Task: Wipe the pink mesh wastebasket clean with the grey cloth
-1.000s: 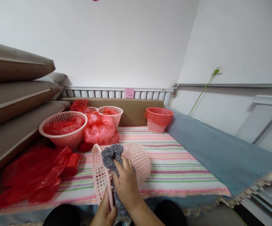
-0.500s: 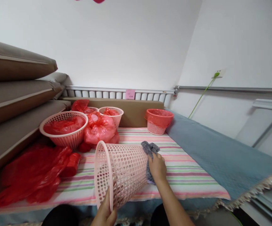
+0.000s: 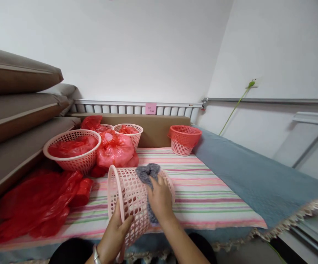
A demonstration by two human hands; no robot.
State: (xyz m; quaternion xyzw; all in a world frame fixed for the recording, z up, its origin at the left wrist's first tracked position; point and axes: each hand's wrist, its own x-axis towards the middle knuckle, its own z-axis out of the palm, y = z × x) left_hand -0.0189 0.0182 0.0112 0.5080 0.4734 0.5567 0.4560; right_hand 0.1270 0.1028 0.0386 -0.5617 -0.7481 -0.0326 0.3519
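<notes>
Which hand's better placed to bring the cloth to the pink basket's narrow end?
Right, I'd say. The right hand holds the grey cloth against the pink basket, nearer that end. The left hand grips the wide rim, at the opposite end.

Open to the right of the right hand (image 3: 160, 198), crowded around the left hand (image 3: 113, 231).
Striped cloth (image 3: 211, 200) leaves a wide way rightward as far as the blue cover (image 3: 247, 167); farther ahead, a red-topped basket (image 3: 183, 141) stands there. Between the hands, a sideways pink basket (image 3: 131, 190) bars crossing. Leftward, loose red bags (image 3: 35, 209) spread; ahead of them a lined basket (image 3: 84, 163) and stuffed bag (image 3: 116, 150) close the way.
</notes>
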